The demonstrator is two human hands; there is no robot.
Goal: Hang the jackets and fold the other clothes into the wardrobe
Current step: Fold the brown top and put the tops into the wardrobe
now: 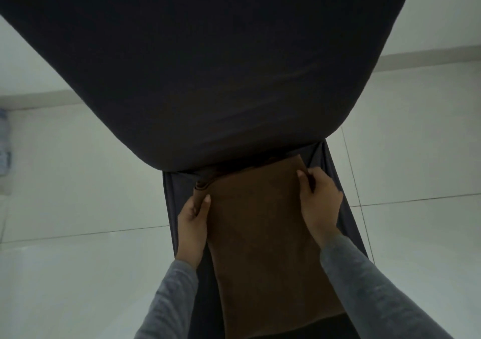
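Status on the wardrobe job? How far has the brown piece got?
Done: the brown garment already looks folded into a long flat panel, lying over dark fabric. In hand: the left hand and right hand pinch its two far corners, probably squaring it or starting the next fold. Left: putting it away; no wardrobe, jackets or hangers in view.

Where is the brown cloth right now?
In the head view, the brown cloth sits low in the middle, between the left hand and right hand.
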